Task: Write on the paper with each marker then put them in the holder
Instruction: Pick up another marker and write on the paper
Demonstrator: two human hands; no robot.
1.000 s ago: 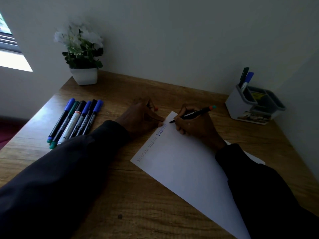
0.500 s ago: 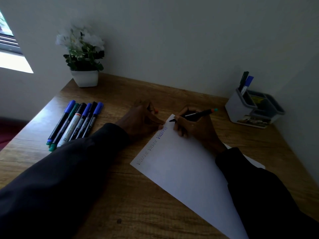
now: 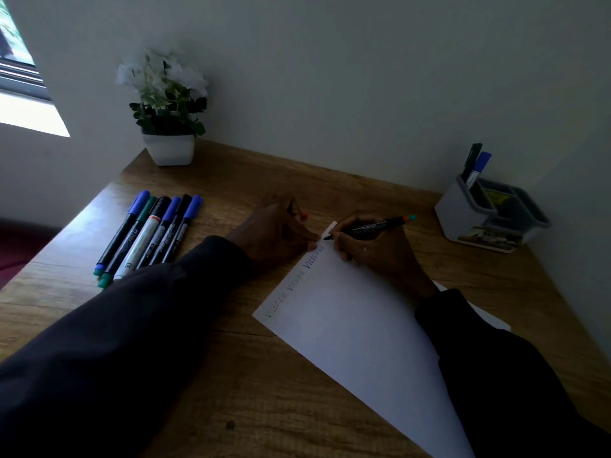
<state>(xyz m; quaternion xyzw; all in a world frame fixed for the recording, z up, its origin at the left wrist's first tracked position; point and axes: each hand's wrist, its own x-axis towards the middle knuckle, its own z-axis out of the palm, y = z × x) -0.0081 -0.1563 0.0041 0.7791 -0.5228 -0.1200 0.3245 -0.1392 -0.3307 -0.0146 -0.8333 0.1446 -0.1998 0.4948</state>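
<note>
I see the right hand [image 3: 370, 249] curled tight around a black marker [image 3: 370, 227], tip down on the far corner of the paper [image 3: 363, 332], orange-and-teal tail end pointing off to the hand's right. The left hand [image 3: 274, 231] sits just to its left, fingers folded in, fingertips pressing the paper's edge right beside the marker tip. Something small and red [image 3: 304, 215] pokes out past its fingers; looks like a cap pinched there, but I can't tell for sure.

Running back from the marker tip along the paper's left edge is a line of handwriting [image 3: 297, 279], the same word repeated three times, nearest one to the tip in blue, the others fainter. The paper lies skewed on the wooden table [image 3: 231, 375], its near part under the right sleeve [image 3: 515, 375].

Well left of the left hand, beyond the left sleeve [image 3: 109, 342], a row of six markers [image 3: 150, 236] lies side by side, touching, caps pointing away from me: blue, green, black with a white barrel, blue, black, blue.

Well right of the right hand, against the wall, is the grey holder [image 3: 469, 216]; two markers [image 3: 476, 166] stand upright in its tall left compartment, one dark, one blue-capped.

Far left corner: white potted plant [image 3: 167, 127].
</note>
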